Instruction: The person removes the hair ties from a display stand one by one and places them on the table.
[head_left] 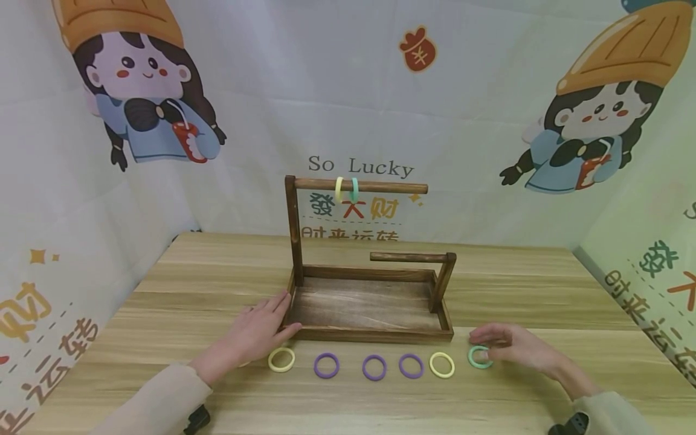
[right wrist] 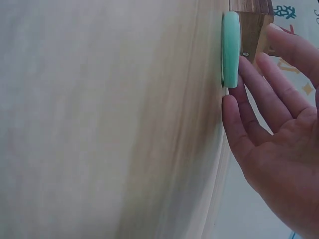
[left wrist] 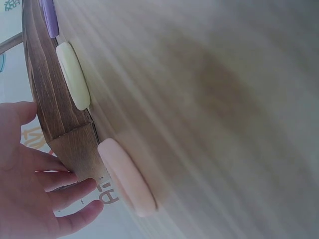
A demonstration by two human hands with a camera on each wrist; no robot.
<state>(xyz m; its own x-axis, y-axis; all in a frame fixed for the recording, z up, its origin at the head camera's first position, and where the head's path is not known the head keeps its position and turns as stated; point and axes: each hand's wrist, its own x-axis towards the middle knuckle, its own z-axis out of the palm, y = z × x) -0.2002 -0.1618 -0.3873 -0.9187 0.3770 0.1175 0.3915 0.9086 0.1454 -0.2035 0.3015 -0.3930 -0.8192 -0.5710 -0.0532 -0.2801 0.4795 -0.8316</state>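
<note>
My left hand [head_left: 258,329] rests at the left front corner of a dark wooden tray rack [head_left: 375,334], fingers extended along its end. A pink ring [left wrist: 127,179] lies by that hand, mostly hidden under the wrist in the head view. Beside it is a yellow ring [head_left: 269,360]. At the right, my right hand [head_left: 516,350] hovers low over a green ring [head_left: 470,356], its thumb overlapping the ring. In the right wrist view the fingers are spread and loosely bent, fingertips right at the green ring's edge, not curled round it.
Between the hands lie several purple rings [head_left: 315,365] and another yellow ring [head_left: 431,365] along the tray's front. A yellow ring [head_left: 339,190] and a green ring [head_left: 355,190] hang on the tall upper rod [head_left: 391,186]. A lower rod [head_left: 408,257] extends leftward from the right post.
</note>
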